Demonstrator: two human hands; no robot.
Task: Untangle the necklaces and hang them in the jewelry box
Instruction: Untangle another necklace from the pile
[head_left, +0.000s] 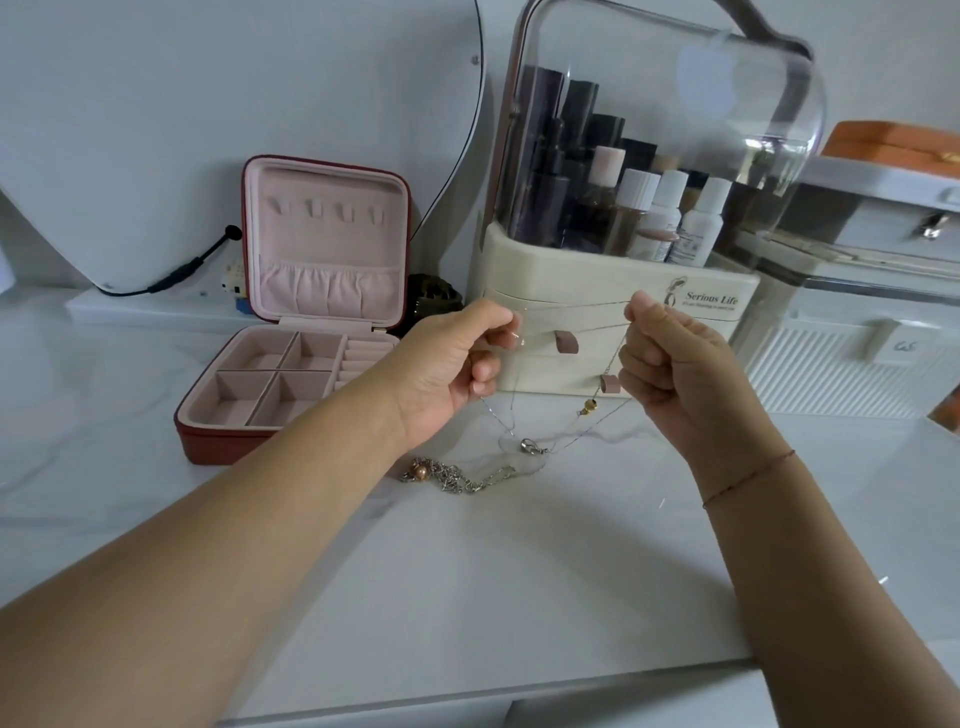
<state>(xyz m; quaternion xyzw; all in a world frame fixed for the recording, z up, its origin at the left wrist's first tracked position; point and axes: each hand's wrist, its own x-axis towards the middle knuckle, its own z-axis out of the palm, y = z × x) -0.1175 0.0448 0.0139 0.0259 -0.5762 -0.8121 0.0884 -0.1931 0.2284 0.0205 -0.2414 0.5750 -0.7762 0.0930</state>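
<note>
My left hand (457, 358) and my right hand (670, 364) each pinch a thin silver necklace chain (571, 309) and hold it stretched between them above the white table. Loops of the chain hang down with a small gold bead (588, 407), and a silver clasp (530, 446) rests on the table. A second, thicker chain with a copper pearl (422, 473) lies in a heap on the table below my left wrist. The red jewelry box (291, 332) stands open at the left, its pink lid upright with several hooks (327, 210) that hold nothing.
A cream cosmetics organiser (613, 291) with a clear dome and bottles stands right behind my hands. White storage boxes (852, 358) sit at the right. A mirror (156, 130) with a black cable leans at the back left. The table's front edge (467, 706) runs below my forearms.
</note>
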